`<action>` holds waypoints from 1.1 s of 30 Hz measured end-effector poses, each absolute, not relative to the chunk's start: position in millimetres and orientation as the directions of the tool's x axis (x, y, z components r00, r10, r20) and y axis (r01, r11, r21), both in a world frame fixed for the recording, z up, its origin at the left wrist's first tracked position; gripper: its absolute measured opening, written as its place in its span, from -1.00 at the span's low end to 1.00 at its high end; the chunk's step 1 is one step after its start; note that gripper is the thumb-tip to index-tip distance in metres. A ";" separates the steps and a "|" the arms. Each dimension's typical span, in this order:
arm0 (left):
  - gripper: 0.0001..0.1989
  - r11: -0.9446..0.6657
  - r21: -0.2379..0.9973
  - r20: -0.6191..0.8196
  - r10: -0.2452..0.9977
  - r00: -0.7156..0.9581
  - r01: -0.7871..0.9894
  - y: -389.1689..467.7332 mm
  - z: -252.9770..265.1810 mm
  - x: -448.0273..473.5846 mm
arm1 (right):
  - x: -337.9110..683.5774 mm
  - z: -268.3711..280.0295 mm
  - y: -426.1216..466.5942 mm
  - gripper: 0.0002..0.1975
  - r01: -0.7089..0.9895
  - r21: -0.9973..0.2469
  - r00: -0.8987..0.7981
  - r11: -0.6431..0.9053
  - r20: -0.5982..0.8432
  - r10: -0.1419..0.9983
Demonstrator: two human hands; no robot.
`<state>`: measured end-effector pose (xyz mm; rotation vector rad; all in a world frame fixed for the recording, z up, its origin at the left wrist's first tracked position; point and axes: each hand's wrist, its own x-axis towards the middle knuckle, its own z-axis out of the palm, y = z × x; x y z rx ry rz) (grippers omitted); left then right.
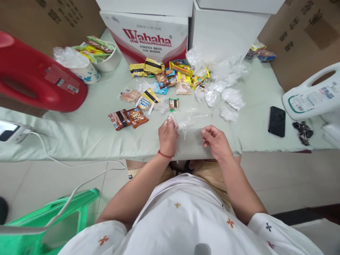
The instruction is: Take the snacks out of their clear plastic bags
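Observation:
My left hand (168, 137) is closed on the edge of a clear plastic bag (190, 120), which lies crumpled and thin to its right. My right hand (215, 141) is a little way off to the right, its thumb and fingertips pinched together; whether they hold an edge of film cannot be made out. Just beyond my left hand sits a small snack packet (174, 103) with a dark band. To the left lie two brown cookie packets (136, 117), and behind them a yellow-and-white packet (147, 101) and a pinkish wrapped snack (130, 95).
More snack packets (162, 78) are heaped before the Wahaha carton (148, 37). Crumpled plastic bags (220, 81) pile up at the back right. A phone (276, 121), keys (303, 132) and a white jug (313, 92) stand right; a red jug (39, 74) and paper bowls (106, 62) left.

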<state>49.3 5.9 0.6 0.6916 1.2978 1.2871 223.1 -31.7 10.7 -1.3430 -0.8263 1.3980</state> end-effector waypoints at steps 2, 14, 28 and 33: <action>-0.47 0.239 0.900 -0.331 0.919 -0.215 -0.364 11.1 3.5 38.1 | 235.9 13.3 -33.5 -0.55 -0.177 -0.942 0.117 -0.284 -0.307 0.945; -0.46 0.363 0.768 -0.450 0.892 -0.041 -0.528 -8.8 -0.4 42.8 | 189.0 -14.6 -24.1 -0.71 0.043 -0.978 0.205 -0.206 -0.193 0.960; -0.45 0.559 0.386 -0.622 0.745 0.240 -0.734 -7.0 17.4 26.4 | 191.9 -7.6 -33.7 -0.43 -0.070 -0.901 -0.031 -0.427 -0.426 0.904; -0.41 0.573 0.406 -0.609 0.751 0.257 -0.712 -11.3 20.7 21.4 | 182.9 -14.3 -20.2 -0.57 -0.075 -0.951 0.060 -0.299 -0.304 0.951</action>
